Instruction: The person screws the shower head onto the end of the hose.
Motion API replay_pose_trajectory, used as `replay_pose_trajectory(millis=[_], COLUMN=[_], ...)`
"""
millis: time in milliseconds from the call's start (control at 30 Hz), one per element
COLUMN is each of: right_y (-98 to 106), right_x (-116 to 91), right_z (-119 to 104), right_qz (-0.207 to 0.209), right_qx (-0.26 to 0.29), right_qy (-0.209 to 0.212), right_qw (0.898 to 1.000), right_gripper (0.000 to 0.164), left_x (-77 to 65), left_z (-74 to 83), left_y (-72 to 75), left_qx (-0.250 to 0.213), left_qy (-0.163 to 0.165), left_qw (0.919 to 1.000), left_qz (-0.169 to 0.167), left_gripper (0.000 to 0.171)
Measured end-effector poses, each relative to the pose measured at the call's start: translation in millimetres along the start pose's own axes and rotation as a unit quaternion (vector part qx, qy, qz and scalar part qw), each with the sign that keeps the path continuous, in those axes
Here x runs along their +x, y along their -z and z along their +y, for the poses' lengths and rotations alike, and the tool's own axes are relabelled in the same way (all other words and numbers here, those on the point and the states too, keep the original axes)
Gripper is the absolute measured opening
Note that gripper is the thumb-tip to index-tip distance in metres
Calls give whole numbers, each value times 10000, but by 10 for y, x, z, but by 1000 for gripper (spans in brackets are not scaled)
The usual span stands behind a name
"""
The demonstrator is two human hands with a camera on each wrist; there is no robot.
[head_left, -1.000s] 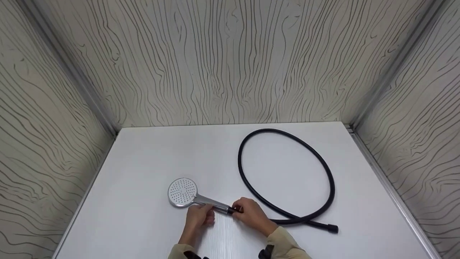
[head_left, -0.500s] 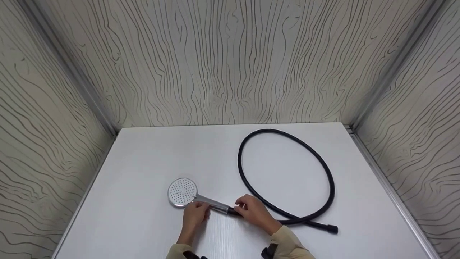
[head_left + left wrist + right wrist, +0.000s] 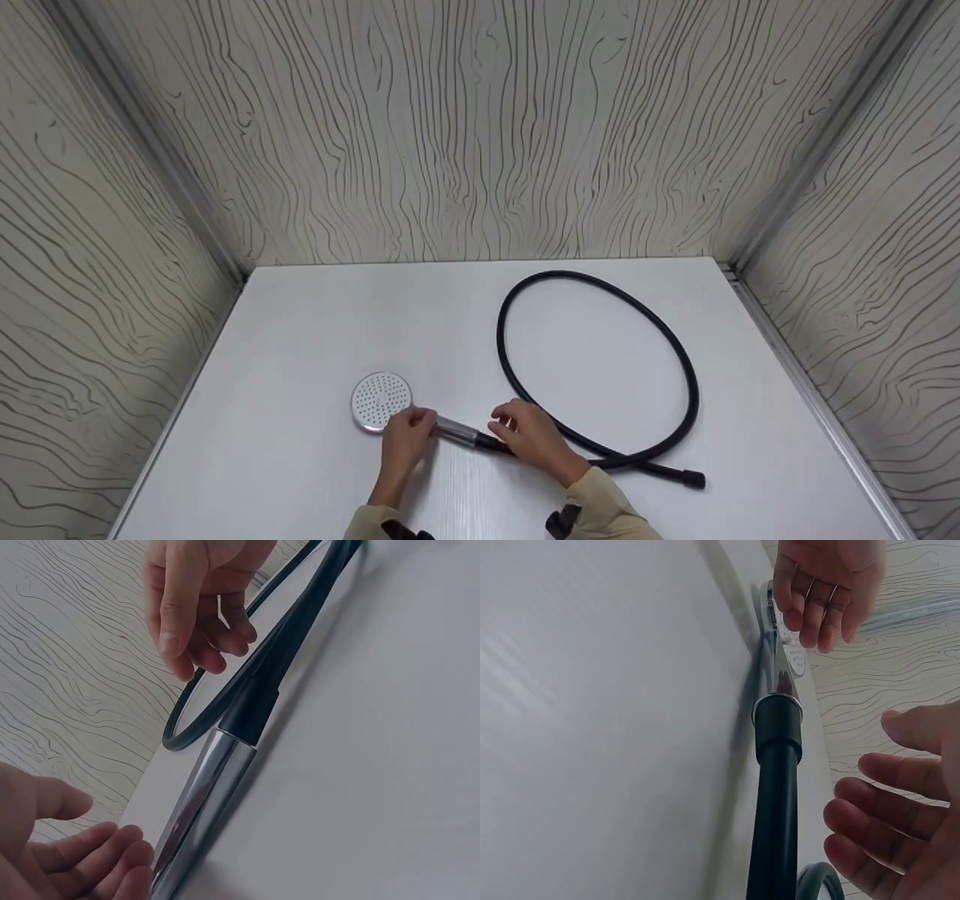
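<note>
A chrome shower head (image 3: 379,397) lies face up on the white table, its handle (image 3: 457,432) slanting down to the right. The black hose (image 3: 694,405) is joined to the handle's end; its black collar (image 3: 778,727) meets the chrome rim in the right wrist view. My left hand (image 3: 405,442) hovers by the neck, hiding part of it in the head view. In the left wrist view its thumb and fingers stand apart beside the handle. Over the hose near the joint is my right hand (image 3: 534,442), its loosely bent fingers holding nothing.
The hose makes one large loop on the right of the table (image 3: 300,337), ending in a free black connector (image 3: 694,479). Wood-patterned panels (image 3: 465,135) stand behind and at both sides, with metal rails (image 3: 787,360) along the edges.
My right hand has let go of the hose end and drawn slightly away. The left hand has released the handle and shifted toward the round head. Shower head and hose stay in place.
</note>
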State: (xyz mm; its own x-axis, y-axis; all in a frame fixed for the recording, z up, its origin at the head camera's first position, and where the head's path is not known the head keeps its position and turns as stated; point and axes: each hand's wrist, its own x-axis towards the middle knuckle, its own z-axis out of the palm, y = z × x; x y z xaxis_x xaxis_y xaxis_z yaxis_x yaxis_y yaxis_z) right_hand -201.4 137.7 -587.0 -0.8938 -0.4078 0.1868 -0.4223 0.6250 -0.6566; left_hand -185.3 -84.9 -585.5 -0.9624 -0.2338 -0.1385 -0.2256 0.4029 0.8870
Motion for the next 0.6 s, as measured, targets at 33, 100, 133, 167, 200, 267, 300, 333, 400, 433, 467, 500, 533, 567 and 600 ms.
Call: replay_pose_trajectory(millis=[33, 100, 133, 167, 200, 267, 300, 333, 400, 433, 467, 500, 533, 567, 600], right_y=[7, 23, 28, 34, 36, 45, 48, 51, 61, 68, 74, 80, 87, 94, 102], right_x=[-2, -1, 0, 2, 5, 8, 10, 11, 14, 15, 16, 19, 22, 23, 25], right_z=[-3, -16, -21, -26, -28, -36, -40, -43, -55, -63, -69, -78, -85, -92, -97], right_qz=[-5, -6, 9, 29, 48, 107, 140, 175, 241, 277, 315, 342, 371, 394, 411], right_qx=[13, 40, 34, 20, -2, -48, -78, -103, -122, -123, -141, -167, -195, -224, -246], right_qy=[-1, -24, -23, -10, 0, 62, 89, 122, 172, 199, 228, 235, 252, 253, 249], right_qw=[10000, 10000, 10000, 10000, 10000, 9999, 9998, 9997, 9995, 9993, 9991, 9990, 9988, 9987, 9985], right_gripper=[22, 24, 24, 25, 25, 25, 25, 25, 26, 26, 26, 27, 27, 28, 29], left_x=[5, 15, 20, 24, 29, 36, 38, 41, 44, 46, 47, 48, 48, 48, 48], left_z=[6, 18, 22, 29, 33, 44, 51, 54, 60, 63, 64, 67, 66, 69, 71], left_y=[-3, -5, -8, -10, -13, -18, -19, -22, -28, -32, -36, -39, -43, -45, -45], left_qx=[-8, -24, -31, -43, -54, -87, -109, -125, -123, -124, -128, -134, -128, -134, -143], left_qy=[-26, -96, -128, -158, -187, -243, -262, -284, -328, -336, -355, -368, -417, -463, -518], left_qw=[10000, 9999, 9999, 9999, 9998, 9996, 9996, 9995, 9993, 9993, 9992, 9991, 9989, 9987, 9984], left_qz=[4, 17, 28, 39, 44, 68, 73, 83, 112, 126, 142, 154, 172, 183, 185], left_gripper=[20, 22, 22, 22, 22, 22, 22, 22, 22, 22, 22, 22, 22, 22, 23])
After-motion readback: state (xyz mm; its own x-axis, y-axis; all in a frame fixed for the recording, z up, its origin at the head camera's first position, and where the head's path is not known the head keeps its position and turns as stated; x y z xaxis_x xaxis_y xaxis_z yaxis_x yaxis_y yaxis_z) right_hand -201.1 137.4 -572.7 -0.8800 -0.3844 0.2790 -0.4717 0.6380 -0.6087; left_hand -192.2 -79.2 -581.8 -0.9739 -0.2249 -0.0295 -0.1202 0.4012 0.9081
